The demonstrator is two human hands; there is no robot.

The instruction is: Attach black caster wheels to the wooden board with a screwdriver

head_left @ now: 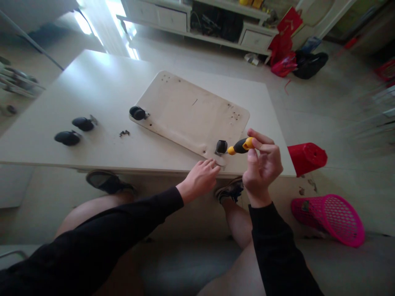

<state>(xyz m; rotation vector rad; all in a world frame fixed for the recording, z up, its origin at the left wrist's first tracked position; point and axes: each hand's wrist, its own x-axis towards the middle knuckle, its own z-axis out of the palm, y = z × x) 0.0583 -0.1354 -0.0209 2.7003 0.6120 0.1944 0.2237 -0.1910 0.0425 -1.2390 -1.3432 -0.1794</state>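
Observation:
My right hand grips the yellow end of a black-and-yellow screwdriver between thumb and fingers. Its tip end meets a black caster wheel at the near right corner of a flat white board. At that same corner, the closed fingers of my left hand hold the board's near edge, just left of the caster. A second black caster stands on the board's left corner. Small holes show at the two far corners. Where the screwdriver's tip touches is too small to make out.
The board lies on a white table. Two loose casters, one behind the other, and a small pile of dark screws lie to the left. A red bin and pink basket are on the floor at right.

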